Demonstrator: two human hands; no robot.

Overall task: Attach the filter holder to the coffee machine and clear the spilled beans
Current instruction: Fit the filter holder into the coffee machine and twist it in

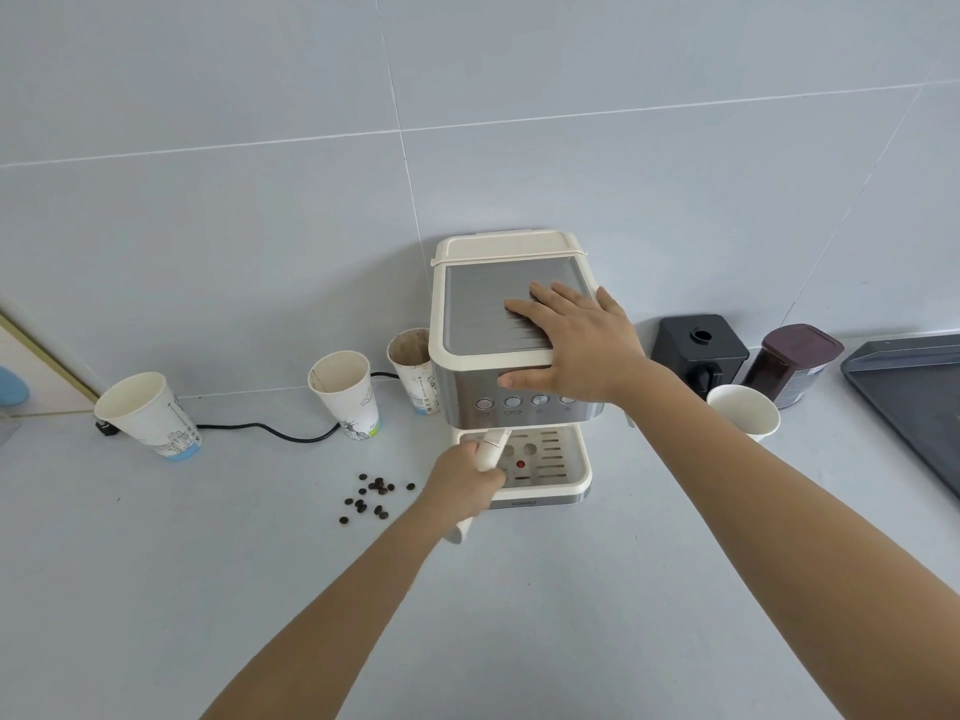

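Note:
A cream and steel coffee machine (483, 314) stands against the tiled wall. My right hand (576, 345) lies flat on its top, fingers spread, thumb over the front edge above the buttons. My left hand (467, 483) is closed around the cream handle of the filter holder (491, 449), which points up under the machine's front, above the drip tray (561, 459). The holder's head is hidden under the machine. Several dark coffee beans (371, 496) lie scattered on the counter left of the machine.
Three paper cups (150, 415) (345, 397) (413, 368) stand left of the machine, with a black power cord (270, 431) between them. At the right are a white cup (745, 410), a black grinder (698, 350), a dark jar (792, 363) and a dark tray (914, 402).

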